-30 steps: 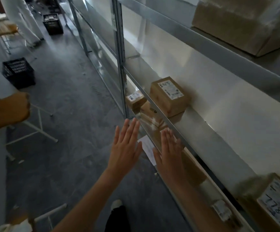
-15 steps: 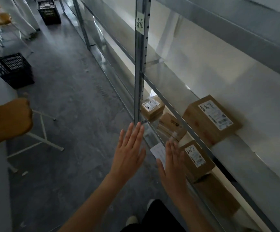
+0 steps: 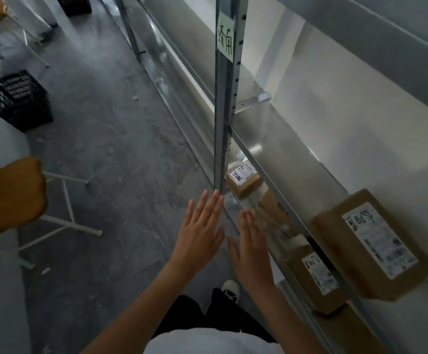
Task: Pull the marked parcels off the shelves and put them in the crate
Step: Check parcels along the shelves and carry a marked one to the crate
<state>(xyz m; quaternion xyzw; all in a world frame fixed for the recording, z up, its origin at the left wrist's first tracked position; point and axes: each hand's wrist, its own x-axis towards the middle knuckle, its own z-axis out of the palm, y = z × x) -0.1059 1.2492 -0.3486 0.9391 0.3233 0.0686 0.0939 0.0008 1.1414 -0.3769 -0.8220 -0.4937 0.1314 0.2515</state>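
A: Progress? Both hands empty. Left hand (image 3: 202, 233) and right hand (image 3: 252, 247) are held out flat, fingers straight, in front of the rack, gripping nothing.

B: So nothing picked at this point, I'd judge. Any crate?

A: A black crate (image 3: 20, 99) sits on the floor, far left, well apart from the hands. Can't see inside it.

B: And the parcels?

A: Brown cardboard, white labels. Big parcel (image 3: 371, 247) on the middle shelf (image 3: 284, 159), near right, handwriting across its label top. Below it, on the lower shelf, a second parcel (image 3: 315, 274) with similar writing, just right of the right hand. Farther along that lower level, a small parcel (image 3: 243, 178) marked 7786, behind the upright post (image 3: 224, 111).

B: Which is wanted?

A: Can't tell. The post carries a green handwritten tag (image 3: 225, 37).
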